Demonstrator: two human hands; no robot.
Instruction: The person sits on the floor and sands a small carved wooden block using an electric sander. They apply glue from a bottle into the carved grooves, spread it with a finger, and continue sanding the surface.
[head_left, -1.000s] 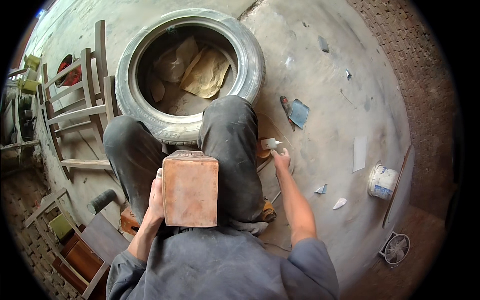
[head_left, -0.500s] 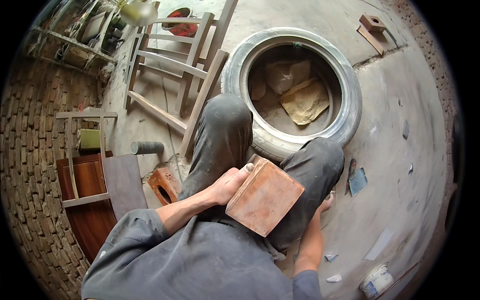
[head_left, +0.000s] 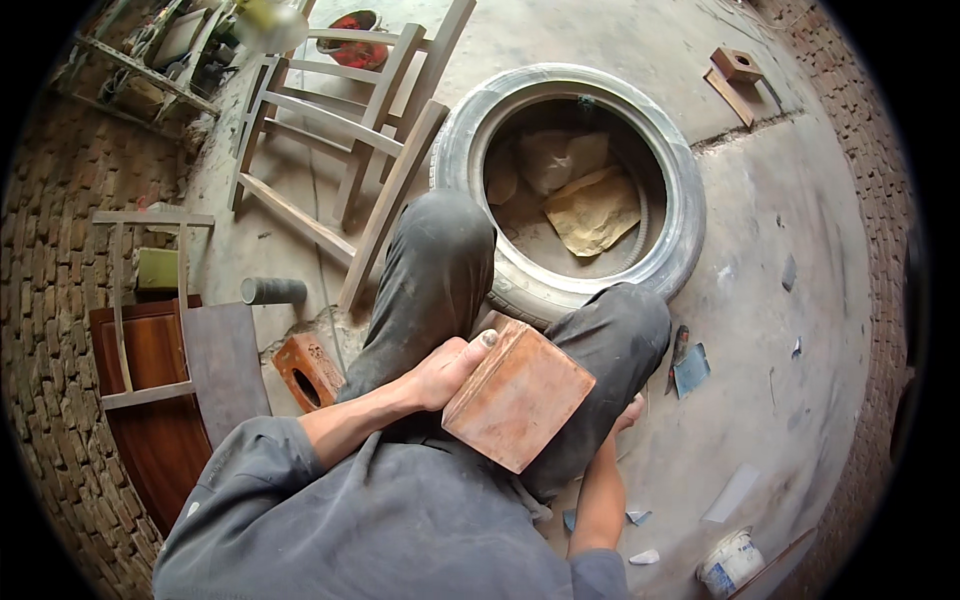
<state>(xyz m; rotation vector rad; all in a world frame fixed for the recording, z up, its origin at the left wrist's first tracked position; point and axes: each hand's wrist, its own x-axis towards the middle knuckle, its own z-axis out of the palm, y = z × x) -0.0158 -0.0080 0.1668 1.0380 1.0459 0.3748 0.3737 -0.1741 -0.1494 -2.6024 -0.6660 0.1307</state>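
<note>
My left hand (head_left: 452, 374) grips a reddish-brown wooden box (head_left: 522, 402) by its left side, the thumb lying along the upper edge. The box is tilted over my lap between my thighs, with one broad flat face upward. My right hand (head_left: 629, 412) hangs low beside my right thigh, mostly hidden behind the trouser leg, so its fingers do not show clearly. Close to it on the floor lie a blue-grey piece of sandpaper (head_left: 691, 371) and a dark, narrow tool with some red (head_left: 678, 350).
A tyre (head_left: 690, 215) lies before my knees, with crumpled paper (head_left: 597, 212) inside. Wooden frames (head_left: 395, 205) lean at left. Another wooden box (head_left: 307, 372), a grey tube (head_left: 273, 291) and a brown panel (head_left: 155, 440) are left of me. A white tub (head_left: 732, 563) stands at lower right.
The whole view has shifted slightly, so the surroundings sit further left in the picture. My left hand keeps the same grip on the box; my right hand stays low by the thigh.
</note>
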